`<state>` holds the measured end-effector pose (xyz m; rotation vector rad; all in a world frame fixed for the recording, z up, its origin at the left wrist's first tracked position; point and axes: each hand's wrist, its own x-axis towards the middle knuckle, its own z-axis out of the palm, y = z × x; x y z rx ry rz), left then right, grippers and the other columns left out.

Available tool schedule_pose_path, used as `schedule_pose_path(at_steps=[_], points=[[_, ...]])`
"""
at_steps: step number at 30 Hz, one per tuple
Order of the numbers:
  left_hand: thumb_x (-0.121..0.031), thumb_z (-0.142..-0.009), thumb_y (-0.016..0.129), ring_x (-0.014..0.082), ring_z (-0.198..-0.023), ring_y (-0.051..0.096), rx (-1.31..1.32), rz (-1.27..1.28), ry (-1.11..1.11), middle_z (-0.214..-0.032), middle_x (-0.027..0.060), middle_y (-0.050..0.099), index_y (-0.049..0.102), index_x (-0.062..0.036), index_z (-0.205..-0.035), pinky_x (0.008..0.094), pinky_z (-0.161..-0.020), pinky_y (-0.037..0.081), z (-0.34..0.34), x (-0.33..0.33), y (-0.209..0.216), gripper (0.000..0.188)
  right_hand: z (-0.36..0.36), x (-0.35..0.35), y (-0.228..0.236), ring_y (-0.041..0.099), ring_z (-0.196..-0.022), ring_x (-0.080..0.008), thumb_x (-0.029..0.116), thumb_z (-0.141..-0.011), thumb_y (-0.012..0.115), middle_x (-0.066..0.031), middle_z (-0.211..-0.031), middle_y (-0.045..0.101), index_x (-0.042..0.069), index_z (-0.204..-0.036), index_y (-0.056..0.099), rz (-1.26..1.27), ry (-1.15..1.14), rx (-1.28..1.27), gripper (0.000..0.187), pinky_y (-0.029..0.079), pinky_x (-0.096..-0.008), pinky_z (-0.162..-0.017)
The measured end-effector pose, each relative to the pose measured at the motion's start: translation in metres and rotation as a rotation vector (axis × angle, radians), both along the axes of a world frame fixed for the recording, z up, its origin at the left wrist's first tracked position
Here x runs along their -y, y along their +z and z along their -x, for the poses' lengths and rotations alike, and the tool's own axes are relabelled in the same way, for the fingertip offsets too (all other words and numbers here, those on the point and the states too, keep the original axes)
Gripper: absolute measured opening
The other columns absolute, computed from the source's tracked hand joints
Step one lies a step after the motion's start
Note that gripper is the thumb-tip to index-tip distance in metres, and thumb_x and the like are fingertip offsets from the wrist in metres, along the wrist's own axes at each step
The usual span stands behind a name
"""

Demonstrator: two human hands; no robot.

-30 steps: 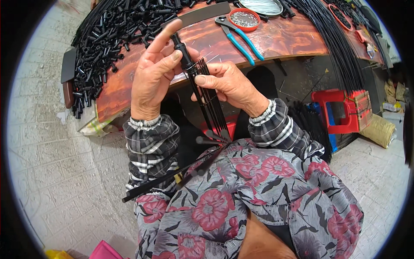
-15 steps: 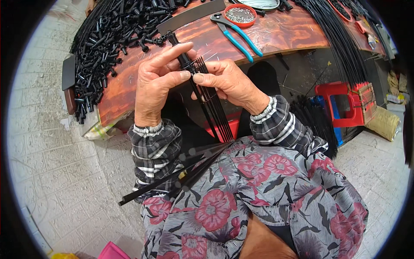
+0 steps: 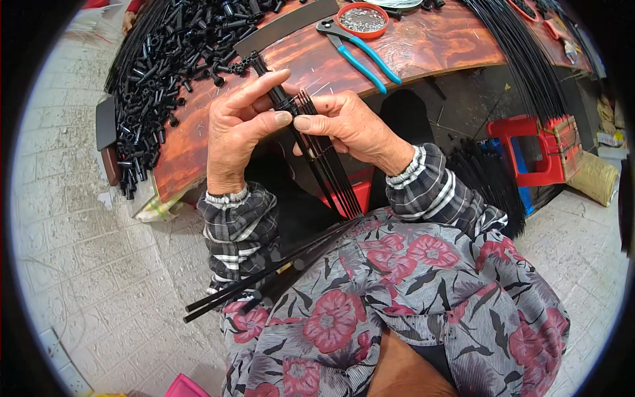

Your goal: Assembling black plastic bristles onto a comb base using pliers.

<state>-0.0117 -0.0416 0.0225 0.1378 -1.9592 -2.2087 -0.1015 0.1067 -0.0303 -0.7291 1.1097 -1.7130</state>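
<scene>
Above my lap, my left hand [image 3: 239,126] is closed around a black plastic umbrella runner [image 3: 260,65], its thumb and fingers pinching near the lower end. My right hand [image 3: 354,126] pinches thin black umbrella ribs [image 3: 325,165] between thumb and forefinger, right beside the runner. Both thumb tips almost meet at the joint. From there the ribs hang down side by side towards my apron. Longer black rods [image 3: 218,299] stick out across my left forearm, partly blurred. Exactly how the rib ends sit in the runner is hidden by my fingers.
A heap of black runners [image 3: 178,66] covers the table's [image 3: 450,43] left side. Pliers with teal handles [image 3: 360,56] lie by a red dish of small metal pieces [image 3: 362,21]. Black ribs [image 3: 522,66] hang over the right edge near a red stool [image 3: 539,155].
Both hands keep nearly the same grip on the runner and ribs. The whole view has shifted slightly, and the rods over my left forearm have spread a little.
</scene>
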Motion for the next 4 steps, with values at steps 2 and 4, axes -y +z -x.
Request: schedule_pose_path(at_steps=[2, 4], points=[[0.009, -0.068, 0.058, 0.021, -0.096, 0.056, -0.053, -0.004, -0.034, -0.107, 0.0162, 0.057, 0.053, 0.0025, -0.112, 0.0265, -0.081, 0.046, 0.0011, 0.0031, -0.0031, 0.044, 0.0007, 0.0006, -0.001, 0.056, -0.052, -0.0041, 0.024, -0.082, 0.059, -0.0062, -0.07, 0.063, 0.002, -0.103, 0.056, 0.015, -0.001, 0.015, 0.031, 0.027, -0.0128, -0.033], [0.008, -0.069, 0.058, 0.0243, -0.102, 0.053, -0.189, 0.111, -0.088, -0.11, 0.0194, 0.055, 0.051, 0.0022, -0.114, 0.0295, -0.086, 0.044, 0.0037, 0.0093, -0.0095, 0.046, 0.0014, -0.0003, 0.0005, 0.063, -0.063, -0.0083, 0.025, -0.081, 0.06, -0.0063, -0.072, 0.063, 0.002, -0.108, 0.054, 0.02, 0.073, 0.009, 0.035, 0.03, -0.0126, -0.033]])
